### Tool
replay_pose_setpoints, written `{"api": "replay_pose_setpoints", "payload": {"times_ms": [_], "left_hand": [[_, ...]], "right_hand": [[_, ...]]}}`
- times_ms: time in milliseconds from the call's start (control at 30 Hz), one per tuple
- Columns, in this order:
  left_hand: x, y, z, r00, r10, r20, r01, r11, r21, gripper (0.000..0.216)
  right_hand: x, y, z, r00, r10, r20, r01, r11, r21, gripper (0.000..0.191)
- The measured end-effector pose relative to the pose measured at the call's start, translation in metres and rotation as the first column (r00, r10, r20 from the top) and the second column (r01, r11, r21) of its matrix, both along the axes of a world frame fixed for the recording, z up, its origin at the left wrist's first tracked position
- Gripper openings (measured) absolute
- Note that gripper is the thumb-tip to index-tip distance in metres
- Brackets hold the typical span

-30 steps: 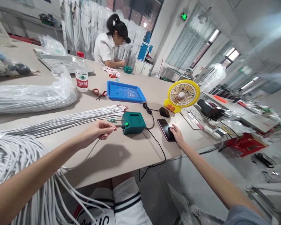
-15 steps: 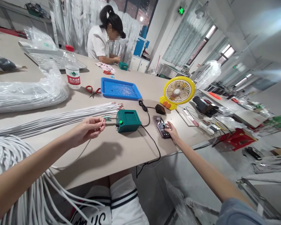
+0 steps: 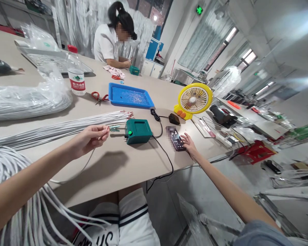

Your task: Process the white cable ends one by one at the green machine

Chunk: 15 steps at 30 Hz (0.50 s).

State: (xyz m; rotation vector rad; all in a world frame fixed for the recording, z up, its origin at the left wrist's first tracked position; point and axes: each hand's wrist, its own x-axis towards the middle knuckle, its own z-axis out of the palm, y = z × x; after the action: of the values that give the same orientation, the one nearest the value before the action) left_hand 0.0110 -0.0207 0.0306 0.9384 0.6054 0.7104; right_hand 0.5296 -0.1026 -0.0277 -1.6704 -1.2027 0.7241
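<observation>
My left hand (image 3: 93, 138) is closed in a pinch on the end of a white cable (image 3: 88, 163), whose length hangs below the fingers and curves back left over the table. Just right of its fingertips, a small green clip (image 3: 115, 128) sits at the front of a green box-shaped machine (image 3: 139, 131) with a bright green button. My right hand (image 3: 190, 145) rests by a phone (image 3: 178, 140) lying on the table. Its fingers are apart, with the fingertips at the phone's right edge and screen; the phone is not gripped.
Bundled white cables (image 3: 53, 128) with reddish ends lie behind my left arm. More cables (image 3: 43, 212) hang over the table's edge. Beyond are a blue tray (image 3: 129, 95), red-handled scissors (image 3: 100, 98), a water bottle (image 3: 77, 77) and a yellow fan (image 3: 193, 99). A co-worker (image 3: 106, 42) sits across the table.
The whole view has shifted slightly, so things sit a little further left. My left hand keeps its pinch on the cable. The fingers of my right hand have lifted slightly back from the phone's screen.
</observation>
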Motion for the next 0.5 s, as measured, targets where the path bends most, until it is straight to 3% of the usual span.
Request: {"api": "replay_pose_setpoints", "payload": {"times_ms": [300, 500], "left_hand": [[-0.004, 0.009, -0.008, 0.998, 0.044, 0.049, -0.042, 0.998, -0.036, 0.013], [-0.007, 0.024, -0.013, 0.983, 0.152, 0.102, -0.143, 0.985, -0.093, 0.013]], "right_hand": [[-0.001, 0.000, 0.000, 0.998, -0.045, 0.051, 0.047, 0.998, -0.046, 0.075], [-0.013, 0.015, 0.019, 0.970, -0.049, 0.237, 0.096, 0.977, -0.190, 0.075]]}}
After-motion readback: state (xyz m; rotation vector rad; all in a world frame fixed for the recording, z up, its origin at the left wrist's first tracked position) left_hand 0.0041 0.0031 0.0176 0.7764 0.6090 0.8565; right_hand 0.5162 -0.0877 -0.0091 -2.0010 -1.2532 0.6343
